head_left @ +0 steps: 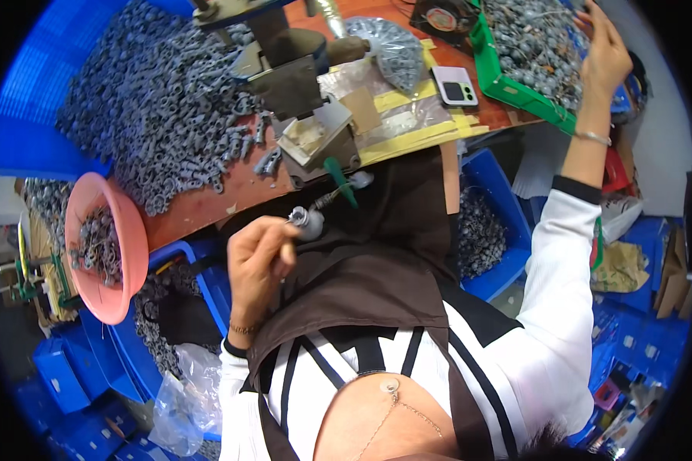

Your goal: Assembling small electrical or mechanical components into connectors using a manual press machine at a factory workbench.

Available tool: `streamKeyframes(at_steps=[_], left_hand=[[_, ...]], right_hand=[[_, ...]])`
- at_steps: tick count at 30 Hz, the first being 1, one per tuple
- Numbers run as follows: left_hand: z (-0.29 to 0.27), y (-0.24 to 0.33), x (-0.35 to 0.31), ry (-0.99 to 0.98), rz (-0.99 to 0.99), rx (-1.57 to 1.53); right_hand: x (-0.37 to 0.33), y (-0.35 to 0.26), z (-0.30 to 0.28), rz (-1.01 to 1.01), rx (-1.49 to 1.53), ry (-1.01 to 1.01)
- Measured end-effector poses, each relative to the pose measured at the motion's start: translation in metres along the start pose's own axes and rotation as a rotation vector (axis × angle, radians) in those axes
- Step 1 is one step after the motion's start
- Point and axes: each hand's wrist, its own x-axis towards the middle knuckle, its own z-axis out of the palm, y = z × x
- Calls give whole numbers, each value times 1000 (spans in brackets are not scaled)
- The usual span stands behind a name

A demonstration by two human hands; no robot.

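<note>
The left hand's [258, 261] thumb and index finger are pinched narrow around a small, rounded grey part with an open, collared end [307, 223]; the other fingers curl in toward the palm. The part points up and away from the fingertips, near a green bar-shaped piece on a ridged metal stem [340, 183]; whether the two touch, I cannot tell. The left forearm rises from the lower edge, bent at the elbow, with the wrist over the dark brown cloth apron [369, 288].

The right hand [609, 58] is raised at the far right, its arm stretched forward, fingers reaching over the side of a green plastic tray [527, 94] filled with grey parts and thin strands. Its fingers look extended and slightly apart, but I cannot tell whether they grip anything.

Around the left hand, open room lies over the apron, below the edge of the reddish worktable [196, 219]. Just ahead stands a dark metal bench press [284, 84], close to that edge; a heap of grey tubular parts [158, 107] crowds the tabletop on its left. A round pink plastic basin [136, 238] bounds the far left. A blue plastic bin [517, 230] of dark grey parts sits below the table, between apron and right arm. A pale flip-style phone [455, 86] lies near the tray.
</note>
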Motion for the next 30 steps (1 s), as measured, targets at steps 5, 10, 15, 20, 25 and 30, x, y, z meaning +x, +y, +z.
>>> streamKeyframes(at_steps=[5,10,15,20,25,30], left_hand=[[-93,51,-28,577,423,-236],[-205,127,-41,1141,813,483],[-217,77,24,1128,645,1444],[-98,-4,122,432,693,1242],[-64,-25,215,149,890,1533],[-81,-24,247,-44,915,1698]], right_hand=[[-39,-34,4,201,243,-73],[-79,-67,15,221,333,-188],[-121,-86,14,346,407,-320],[-156,-100,22,457,429,-554],[-172,-117,29,542,504,-623],[-184,-111,18,596,465,-616]])
